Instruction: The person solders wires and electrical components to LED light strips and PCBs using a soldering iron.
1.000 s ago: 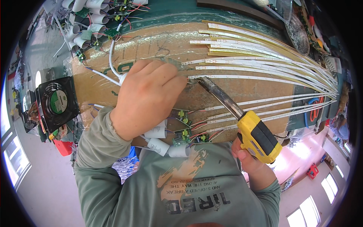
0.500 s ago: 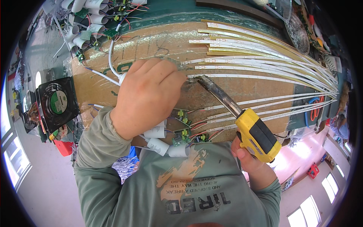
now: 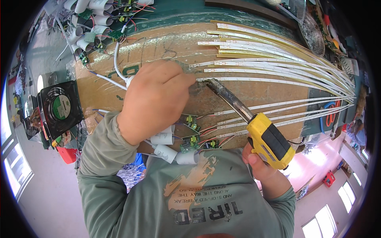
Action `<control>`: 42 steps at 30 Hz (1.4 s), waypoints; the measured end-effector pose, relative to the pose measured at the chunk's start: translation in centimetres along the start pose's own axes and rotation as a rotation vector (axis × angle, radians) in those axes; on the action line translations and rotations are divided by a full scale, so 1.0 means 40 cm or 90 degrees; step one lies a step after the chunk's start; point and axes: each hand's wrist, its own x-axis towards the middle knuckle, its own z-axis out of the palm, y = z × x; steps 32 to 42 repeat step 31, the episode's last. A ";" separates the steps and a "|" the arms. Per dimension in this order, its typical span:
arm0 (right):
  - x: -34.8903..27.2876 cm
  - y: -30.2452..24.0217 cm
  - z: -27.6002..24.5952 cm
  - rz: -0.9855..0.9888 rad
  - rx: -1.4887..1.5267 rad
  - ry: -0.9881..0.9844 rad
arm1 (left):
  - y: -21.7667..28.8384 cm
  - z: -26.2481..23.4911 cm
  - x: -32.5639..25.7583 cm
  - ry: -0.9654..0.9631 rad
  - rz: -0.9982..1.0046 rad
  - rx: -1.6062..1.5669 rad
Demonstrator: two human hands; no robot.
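Observation:
My right hand (image 3: 260, 162) grips a yellow and black soldering iron (image 3: 274, 141) from below. The iron's dark tip meets the left end of a white LED strip (image 3: 254, 79) lying on the cardboard. Just left of that tip, my left hand (image 3: 156, 99) is closed with its knuckles up, fingertips by the strip's end. Whatever those fingers pinch is hidden beneath them. A white cap with a white cable (image 3: 117, 63) pokes out behind this hand. Between my left wrist and my shirt lie white cylindrical housings (image 3: 164, 153) and green circuit boards (image 3: 192, 142), their wires running to other LED strips (image 3: 270, 106).
More LED strips (image 3: 238, 43) fan across the cardboard (image 3: 174, 39) at the upper right. A black fan (image 3: 59, 109) stands at the left edge. Several white housings with circuit boards (image 3: 101, 29) are heaped at the far left. A metal dish (image 3: 311, 35) sits at the far right.
My left hand has turned slightly, its fingers bunched a little differently beside the strip's end. The soldering iron stays nearly still at the same spot.

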 end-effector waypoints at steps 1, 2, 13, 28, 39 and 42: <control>-0.001 0.003 -0.001 0.001 -0.001 -0.002 | -0.003 -0.001 0.001 -0.023 0.012 0.009; -0.001 0.004 -0.001 0.003 -0.002 -0.003 | -0.004 -0.001 0.002 -0.045 0.024 0.018; 0.010 -0.008 0.005 -0.022 -0.039 0.007 | 0.007 0.005 0.002 -0.040 0.028 0.036; -0.006 0.039 0.003 -0.047 0.006 -0.012 | 0.007 0.009 0.000 -0.028 0.032 0.041; -0.007 0.041 0.001 -0.057 0.045 -0.007 | 0.006 0.008 -0.001 -0.033 0.033 0.045; -0.007 0.041 0.001 -0.057 0.045 -0.007 | 0.006 0.008 -0.001 -0.033 0.033 0.045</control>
